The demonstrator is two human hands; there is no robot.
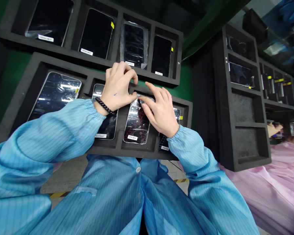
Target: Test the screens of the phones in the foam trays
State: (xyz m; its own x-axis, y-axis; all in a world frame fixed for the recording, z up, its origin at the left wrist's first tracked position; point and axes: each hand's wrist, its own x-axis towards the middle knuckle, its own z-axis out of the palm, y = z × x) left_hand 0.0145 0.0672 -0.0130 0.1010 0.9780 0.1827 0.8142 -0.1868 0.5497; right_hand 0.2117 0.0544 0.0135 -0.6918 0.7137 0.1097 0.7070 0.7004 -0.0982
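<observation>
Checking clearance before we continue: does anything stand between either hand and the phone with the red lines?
Nothing visible does. The left hand and right hand are both at the far end of the phone; the dark divider runs alongside it, not in between.

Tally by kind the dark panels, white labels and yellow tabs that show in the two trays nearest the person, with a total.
Dark panels: 8 (4 in the near tray, 4 in the far tray)
White labels: 7 visible; the left sleeve covers part of one panel
Yellow tabs: 4
Total: 19
</observation>
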